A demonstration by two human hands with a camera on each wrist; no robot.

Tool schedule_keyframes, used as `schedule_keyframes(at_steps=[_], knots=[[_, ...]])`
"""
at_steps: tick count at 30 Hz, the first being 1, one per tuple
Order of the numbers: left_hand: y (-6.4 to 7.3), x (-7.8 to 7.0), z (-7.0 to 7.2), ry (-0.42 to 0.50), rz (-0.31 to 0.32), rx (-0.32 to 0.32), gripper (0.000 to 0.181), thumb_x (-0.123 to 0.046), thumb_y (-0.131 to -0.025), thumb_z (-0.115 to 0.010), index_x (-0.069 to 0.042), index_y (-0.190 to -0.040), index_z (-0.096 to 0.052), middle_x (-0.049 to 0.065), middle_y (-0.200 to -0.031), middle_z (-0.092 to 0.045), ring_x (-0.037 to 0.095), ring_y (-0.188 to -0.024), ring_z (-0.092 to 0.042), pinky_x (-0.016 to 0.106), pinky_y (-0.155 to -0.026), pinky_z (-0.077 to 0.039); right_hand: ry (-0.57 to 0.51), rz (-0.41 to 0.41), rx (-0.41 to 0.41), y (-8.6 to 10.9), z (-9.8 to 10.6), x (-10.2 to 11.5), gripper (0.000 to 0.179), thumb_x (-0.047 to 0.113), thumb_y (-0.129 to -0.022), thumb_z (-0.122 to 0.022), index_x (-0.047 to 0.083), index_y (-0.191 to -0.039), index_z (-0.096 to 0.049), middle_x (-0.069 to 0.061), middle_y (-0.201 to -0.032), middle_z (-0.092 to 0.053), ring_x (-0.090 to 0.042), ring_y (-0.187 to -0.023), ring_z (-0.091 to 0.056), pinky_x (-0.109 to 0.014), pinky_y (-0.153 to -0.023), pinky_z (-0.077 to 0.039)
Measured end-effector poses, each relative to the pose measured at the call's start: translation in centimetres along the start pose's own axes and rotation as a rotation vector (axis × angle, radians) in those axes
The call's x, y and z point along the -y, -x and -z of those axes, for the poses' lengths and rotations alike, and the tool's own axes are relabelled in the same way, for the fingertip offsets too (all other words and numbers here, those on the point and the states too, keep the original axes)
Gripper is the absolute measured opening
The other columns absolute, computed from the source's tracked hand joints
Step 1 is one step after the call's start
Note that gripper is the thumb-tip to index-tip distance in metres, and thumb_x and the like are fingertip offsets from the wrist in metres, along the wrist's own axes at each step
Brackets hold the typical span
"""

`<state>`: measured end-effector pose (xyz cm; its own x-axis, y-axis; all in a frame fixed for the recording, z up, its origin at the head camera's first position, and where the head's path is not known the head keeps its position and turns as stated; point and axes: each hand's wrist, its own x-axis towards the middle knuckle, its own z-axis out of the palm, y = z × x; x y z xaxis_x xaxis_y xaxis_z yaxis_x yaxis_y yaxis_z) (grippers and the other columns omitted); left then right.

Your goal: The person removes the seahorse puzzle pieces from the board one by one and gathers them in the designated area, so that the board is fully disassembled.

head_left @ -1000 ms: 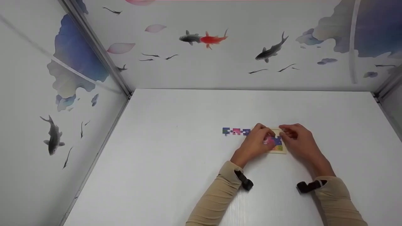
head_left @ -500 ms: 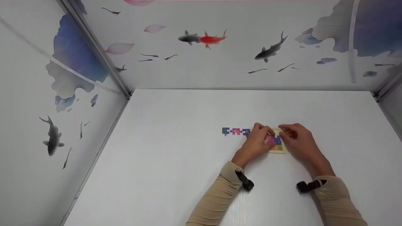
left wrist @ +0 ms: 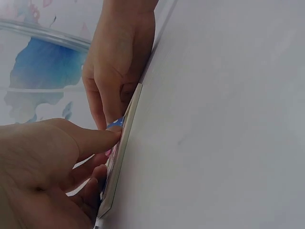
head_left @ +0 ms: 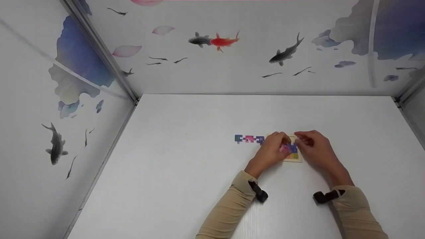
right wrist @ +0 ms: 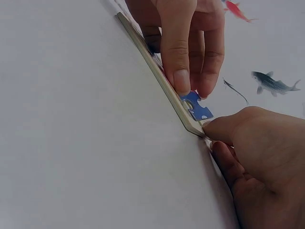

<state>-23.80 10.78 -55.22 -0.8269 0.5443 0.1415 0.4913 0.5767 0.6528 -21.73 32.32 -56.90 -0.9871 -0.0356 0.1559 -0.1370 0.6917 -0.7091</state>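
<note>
A shallow wooden puzzle tray (head_left: 294, 161) lies flat, partly filled with colourful jigsaw pieces. Over it my left hand (head_left: 270, 147) pinches a blue puzzle piece (right wrist: 199, 109) between thumb and fingers. The piece stands tilted above the tray's bare far right part in the right wrist view. My right hand (head_left: 317, 147) holds the tray by its far right corner, its thumb at the rim in the right wrist view. From the left wrist, the tray (left wrist: 123, 150) shows edge-on, with a bit of the blue piece (left wrist: 116, 123) by the left thumb. The left hand covers the tray's left side from above.
Left of the tray, three loose puzzle pieces (head_left: 249, 139) lie in a row on the white table (head_left: 182, 166). White panels printed with fish and leaves (head_left: 287, 54) rise behind and to the left of the table.
The fingers of my left hand have shifted and bent slightly over the tray. My right hand has stayed at the tray's corner, and the loose pieces have not moved.
</note>
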Motion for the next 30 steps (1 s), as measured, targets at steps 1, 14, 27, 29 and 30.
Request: schedule_keyframes(at_steps=[1,14,27,29,30], knots=[[-0.01,0.01,-0.02,0.005,0.004,0.002,0.032,-0.016,-0.1,-0.078,-0.014,-0.129,-0.067,0.0,-0.12,-0.069,0.007,-0.108,-0.06,0.011,-0.095,-0.048,0.0,0.002,0.001,0.01,0.02,-0.01,0.035,0.022,-0.107,-0.07,0.009,-0.139,-0.072,-0.012,-0.113,-0.067,-0.023,-0.1,-0.061,-0.003,-0.08,-0.042],[0.12,-0.24,-0.05,0.02,0.061,0.016,0.032,-0.019,-0.102,-0.077,-0.014,-0.133,-0.071,-0.003,-0.117,-0.07,0.003,-0.103,-0.056,0.012,-0.091,-0.047,-0.002,-0.022,0.026,0.08,0.13,0.11,0.037,0.025,-0.108,-0.068,0.01,-0.142,-0.071,-0.012,-0.118,-0.067,-0.024,-0.104,-0.061,-0.003,-0.082,-0.042],[0.3,-0.77,-0.21,-0.028,0.086,-0.006,0.028,-0.019,-0.104,-0.074,-0.015,-0.132,-0.074,-0.004,-0.118,-0.071,0.003,-0.105,-0.058,0.013,-0.095,-0.049,-0.008,-0.036,0.018,0.06,-0.01,0.11,0.037,0.028,-0.109,-0.067,0.012,-0.141,-0.071,-0.01,-0.119,-0.067,-0.022,-0.104,-0.062,-0.003,-0.082,-0.042],[0.32,-0.77,-0.2,-0.032,0.087,-0.01,0.028,-0.019,-0.104,-0.074,-0.016,-0.131,-0.073,-0.004,-0.117,-0.071,0.003,-0.104,-0.057,0.013,-0.094,-0.049,-0.008,-0.034,0.019,0.07,-0.01,0.11,0.037,0.028,-0.109,-0.067,0.011,-0.142,-0.071,-0.011,-0.119,-0.067,-0.023,-0.105,-0.062,-0.004,-0.082,-0.042],[0.34,-0.75,-0.19,-0.031,0.088,-0.012,0.027,-0.019,-0.104,-0.075,-0.015,-0.131,-0.074,-0.004,-0.116,-0.071,0.002,-0.103,-0.057,0.013,-0.093,-0.049,-0.007,-0.032,0.019,0.09,0.0,0.12,0.037,0.028,-0.109,-0.067,0.011,-0.142,-0.071,-0.011,-0.119,-0.067,-0.023,-0.105,-0.062,-0.004,-0.082,-0.042]])
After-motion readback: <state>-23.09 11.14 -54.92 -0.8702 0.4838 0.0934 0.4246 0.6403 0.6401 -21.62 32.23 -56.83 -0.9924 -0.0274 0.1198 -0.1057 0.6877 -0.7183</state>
